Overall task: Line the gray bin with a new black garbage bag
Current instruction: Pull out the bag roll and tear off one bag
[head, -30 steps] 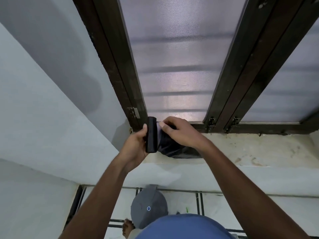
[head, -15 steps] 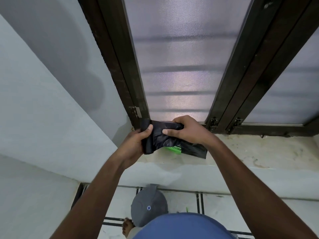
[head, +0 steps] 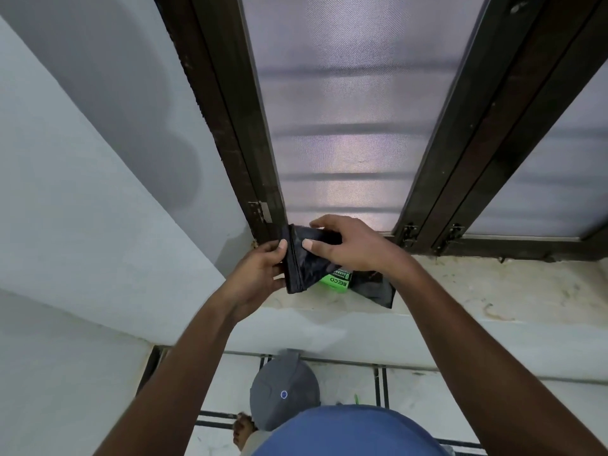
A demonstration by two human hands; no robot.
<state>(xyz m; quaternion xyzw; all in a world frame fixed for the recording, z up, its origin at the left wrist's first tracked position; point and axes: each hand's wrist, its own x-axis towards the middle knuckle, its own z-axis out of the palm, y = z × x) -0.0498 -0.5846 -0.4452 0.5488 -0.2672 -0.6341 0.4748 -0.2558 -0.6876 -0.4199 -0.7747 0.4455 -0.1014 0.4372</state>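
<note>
Above the window sill I hold a folded black garbage bag between both hands. My left hand grips its left folded edge, thumb on top. My right hand pinches the bag's upper layer, thumb on the front and fingers curled over its top. A loose tail of the black bag trails down to the right onto the sill. Under it lies a green bag-roll label. The gray bin with its lid shut stands on the floor below, between my arms.
The marble window sill runs to the right under a dark wooden window frame with mesh panes. A white wall closes the left side. My foot is beside the bin on the tiled floor.
The bag went from a tight roll in my left hand to a partly unfolded sheet. My right hand pulled a layer out to the right, uncovering the green label on the sill.
</note>
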